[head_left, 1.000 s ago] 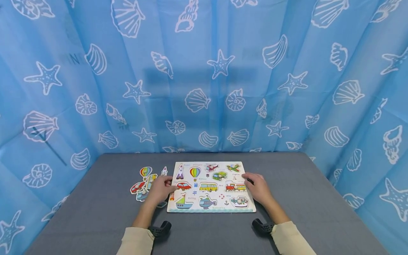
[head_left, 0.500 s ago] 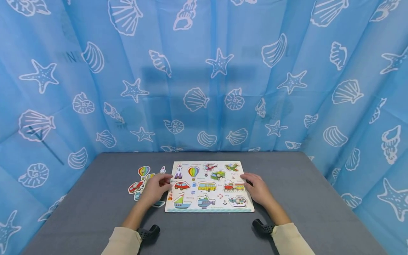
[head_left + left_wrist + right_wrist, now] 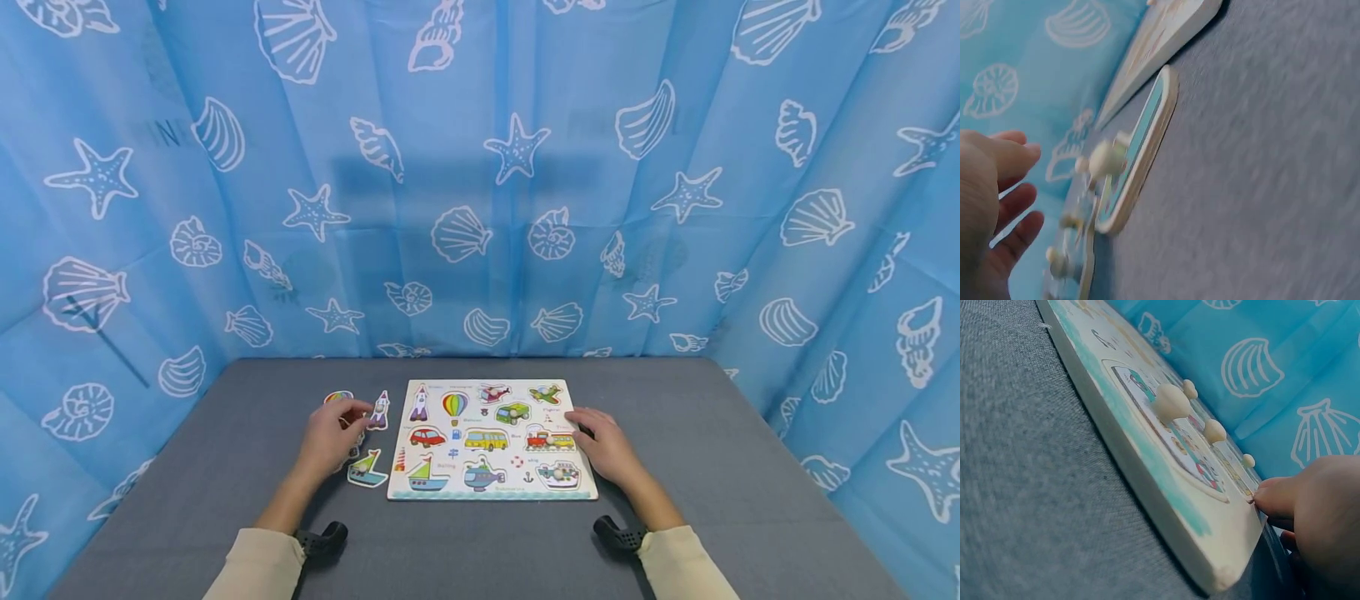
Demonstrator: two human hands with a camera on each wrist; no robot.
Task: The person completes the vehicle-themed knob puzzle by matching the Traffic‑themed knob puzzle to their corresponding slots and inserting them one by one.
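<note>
A wooden puzzle board [image 3: 517, 493] with vehicle pictures lies flat on the table. My right hand [image 3: 606, 442] rests its fingertips and thumb on the board's right edge. Beside the board's left side, my left hand [image 3: 330, 435] hovers over loose knobbed pieces, its fingers loosely bent and holding nothing. Near its fingertips lies the rocket piece [image 3: 380, 411]; closer to me is the sailboat piece [image 3: 366, 471], its knob up in the left wrist view. The hand partly covers a balloon piece [image 3: 337, 396] and others. A ship piece [image 3: 1175, 440] sits in its recess near the right hand.
A grey cloth [image 3: 480, 554] covers the table. Behind it hangs a blue curtain [image 3: 480, 275] with white shells and starfish. Black wrist mounts [image 3: 326, 540] stick out inward from both forearms.
My left hand has left the board's left edge and moved left over the loose pieces, uncovering the rocket and sailboat pieces. The right hand stays at the board's right edge.
</note>
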